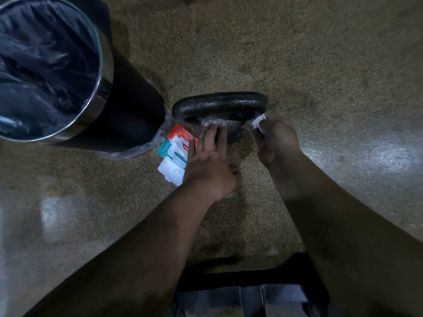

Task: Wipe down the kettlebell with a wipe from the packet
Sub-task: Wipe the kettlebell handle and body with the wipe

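Two bare hands reach down to a black kettlebell [219,106] that stands on the speckled floor [286,53], just beside a tall dark bin [132,106]. Only the thick handle and a strip of the body beneath it show; the rest of the kettlebell lies hidden under the hands. The left hand [206,161] rests flat on the body, its grip slack, fingers straight and fingertips touching the metal just under the handle. The right hand [277,143] has its grip closed on a white wipe [259,122], pinched against the right end of the kettlebell where the handle meets the body; most of the wipe is bunched inside the fingers and only a small corner sticks out. The packet [176,152], red, teal and white, lies on the floor between the bin and the kettlebell, its right edge covered by the left hand, its print too blurred to read. A black liner [45,65] fills the bin, which the frame's edge cuts off. At the bottom edge sits a dark object [251,294], too dim to identify.
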`<state>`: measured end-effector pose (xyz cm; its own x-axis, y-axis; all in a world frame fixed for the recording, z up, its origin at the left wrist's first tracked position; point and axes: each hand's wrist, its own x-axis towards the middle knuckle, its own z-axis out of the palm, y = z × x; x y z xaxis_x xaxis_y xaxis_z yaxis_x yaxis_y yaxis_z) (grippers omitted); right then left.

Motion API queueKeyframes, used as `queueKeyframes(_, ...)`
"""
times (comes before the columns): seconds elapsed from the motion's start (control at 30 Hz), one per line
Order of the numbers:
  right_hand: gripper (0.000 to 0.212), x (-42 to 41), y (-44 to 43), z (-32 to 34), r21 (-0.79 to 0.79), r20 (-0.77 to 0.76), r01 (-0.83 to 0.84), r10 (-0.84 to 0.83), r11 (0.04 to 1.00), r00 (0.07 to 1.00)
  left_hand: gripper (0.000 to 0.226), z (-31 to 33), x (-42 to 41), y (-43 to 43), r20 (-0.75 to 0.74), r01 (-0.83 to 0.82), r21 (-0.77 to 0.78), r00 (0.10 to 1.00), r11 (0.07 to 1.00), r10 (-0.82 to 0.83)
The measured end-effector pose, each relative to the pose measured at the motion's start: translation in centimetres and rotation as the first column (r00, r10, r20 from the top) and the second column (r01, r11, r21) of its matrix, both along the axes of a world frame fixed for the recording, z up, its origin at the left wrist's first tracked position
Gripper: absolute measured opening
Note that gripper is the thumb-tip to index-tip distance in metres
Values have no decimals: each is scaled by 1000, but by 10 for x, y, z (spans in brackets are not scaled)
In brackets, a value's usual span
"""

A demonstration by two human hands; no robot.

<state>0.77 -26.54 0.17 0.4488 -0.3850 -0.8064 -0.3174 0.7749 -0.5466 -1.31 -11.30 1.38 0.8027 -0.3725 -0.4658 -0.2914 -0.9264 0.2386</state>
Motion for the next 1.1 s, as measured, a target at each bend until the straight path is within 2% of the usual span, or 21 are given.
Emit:
queueKeyframes(0.13,29,0,-6,7,32,57,20,-22,999,998,119,2,3,5,-29,27,0,999,1000,-27)
queueKeyframes(0.27,26,3,3,6,40,16,81,-82,996,997,119,4,5,6,-45,32,6,999,999,-31)
queueKeyframes(0.43,31,-3,0,11,110,60,29,-35,993,998,118,8,8,10,-75,50,14,996,999,-49)
queueKeyframes(0.6,30,6,3,16,57,45,88,-91,994,995,119,6,7,9,-79,46,15,996,999,-45)
queueKeyframes(0.77,25,-4,3,11,95,39,50,-54,994,998,119,6,7,9,-87,51,10,995,999,-50)
queueKeyframes(0.9,26,2,6,10,74,28,108,-111,991,993,119,6,6,8,-89,47,16,995,999,-46)
queueKeyframes(1.1,30,-6,8,14,100,49,65,-70,993,996,119,8,6,7,-97,53,24,994,998,-51)
